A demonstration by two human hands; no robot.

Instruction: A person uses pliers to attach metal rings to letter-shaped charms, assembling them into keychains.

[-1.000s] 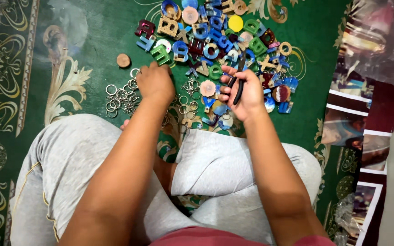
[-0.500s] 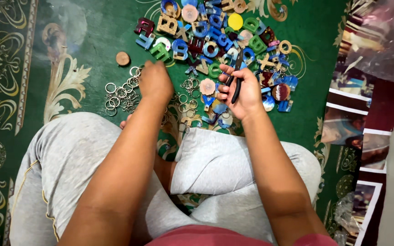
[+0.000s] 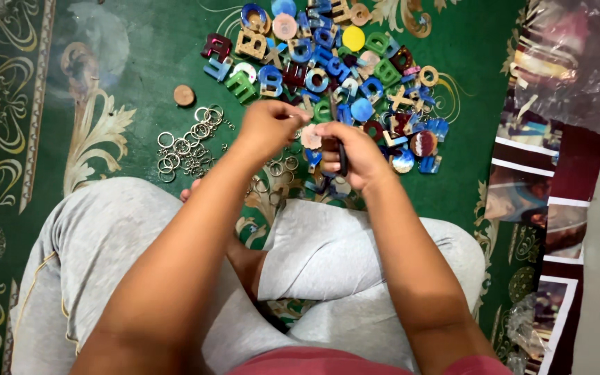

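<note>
Your right hand (image 3: 357, 154) grips a dark tool (image 3: 342, 156) and a round disc (image 3: 310, 137); your left hand (image 3: 267, 127) pinches at the disc's edge. Squeeze unevenly and it may slip into the rings (image 3: 187, 144) below your fingers.

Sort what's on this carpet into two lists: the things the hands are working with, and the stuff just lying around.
In use:
left hand
right hand, gripping a dark tool
round pale disc between the hands
metal key rings
heap of coloured letters and shapes

Lying about:
lone wooden disc
printed photos
plastic bags
</note>
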